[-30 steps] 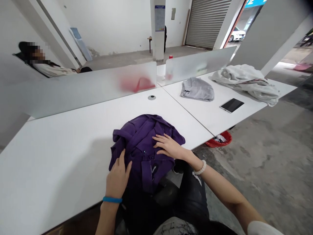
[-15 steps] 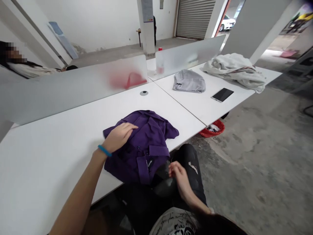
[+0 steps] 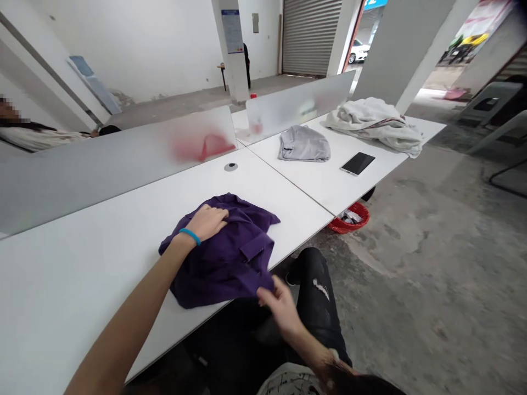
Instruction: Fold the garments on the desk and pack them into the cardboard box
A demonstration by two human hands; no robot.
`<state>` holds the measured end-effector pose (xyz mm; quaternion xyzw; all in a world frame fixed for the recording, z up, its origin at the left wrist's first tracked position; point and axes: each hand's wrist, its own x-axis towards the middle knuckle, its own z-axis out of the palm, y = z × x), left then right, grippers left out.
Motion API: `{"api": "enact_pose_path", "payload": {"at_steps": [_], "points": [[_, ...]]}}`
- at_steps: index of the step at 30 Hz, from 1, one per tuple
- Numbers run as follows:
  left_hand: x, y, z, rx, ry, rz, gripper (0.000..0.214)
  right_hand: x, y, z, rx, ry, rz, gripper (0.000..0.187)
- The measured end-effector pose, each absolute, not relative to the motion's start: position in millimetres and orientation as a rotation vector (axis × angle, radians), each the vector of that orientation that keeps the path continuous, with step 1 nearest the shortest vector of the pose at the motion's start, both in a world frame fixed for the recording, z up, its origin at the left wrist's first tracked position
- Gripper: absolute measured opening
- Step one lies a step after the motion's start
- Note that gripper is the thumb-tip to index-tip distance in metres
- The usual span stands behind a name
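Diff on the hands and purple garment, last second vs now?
Left hand moved farther up onto the purple garment. Right hand came off its top, was clear of it over the lap, and now grips its near edge; the label there no longer shows. Grey garment, tablet and white cloth stayed put.

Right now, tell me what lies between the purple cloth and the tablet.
In the head view, a seam in the white tabletop runs between the purple cloth and the tablet.
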<state>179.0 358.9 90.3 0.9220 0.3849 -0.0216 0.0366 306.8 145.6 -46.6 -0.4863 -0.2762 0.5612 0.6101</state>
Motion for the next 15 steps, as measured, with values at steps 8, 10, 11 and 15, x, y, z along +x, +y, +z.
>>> {"api": "enact_pose_path", "payload": {"at_steps": [8, 10, 11, 15], "points": [[85.9, 301.6, 101.4, 2.601, 1.407, 0.054, 0.033, 426.1, 217.3, 1.0, -1.167, -0.782, 0.871, 0.028], [88.1, 292.8, 91.1, 2.534, 1.412, 0.283, 0.034, 428.6, 229.4, 1.4, -1.233, -0.987, 0.892, 0.032], [91.4, 290.0, 86.3, 2.484, 1.42, 0.407, 0.035, 427.9, 234.7, 1.9, -1.272, -1.062, 0.863, 0.033], [102.3, 273.8, 93.9, 2.226, 1.651, 0.759, 0.036, 425.8, 250.9, 25.3, -1.336, -1.181, 0.602, 0.029]]}}
